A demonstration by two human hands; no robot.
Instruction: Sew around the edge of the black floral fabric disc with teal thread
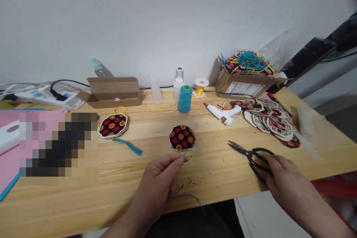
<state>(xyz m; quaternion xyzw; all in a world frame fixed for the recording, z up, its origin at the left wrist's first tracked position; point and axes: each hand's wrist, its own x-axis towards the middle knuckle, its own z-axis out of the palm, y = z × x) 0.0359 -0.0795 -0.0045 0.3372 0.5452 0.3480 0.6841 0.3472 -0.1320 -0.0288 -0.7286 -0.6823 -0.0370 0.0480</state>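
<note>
My left hand (161, 180) pinches a thin teal thread (189, 196) near the table's front edge; the thread trails down past my wrist. Just beyond my fingertips lies a round black fabric patch (182, 138) with red and yellow flowers. My right hand (281, 173) rests closed on the handles of black scissors (249, 154), whose blades point left on the wooden table (217, 171).
A stack of similar patches (114, 125) and a teal strip (128, 146) lie to the left. Behind are a teal thread spool (185, 98), a yellow spool (200, 87), a white glue gun (223, 112), cardboard boxes (111, 91), and several patterned cut-outs (272, 119) on the right.
</note>
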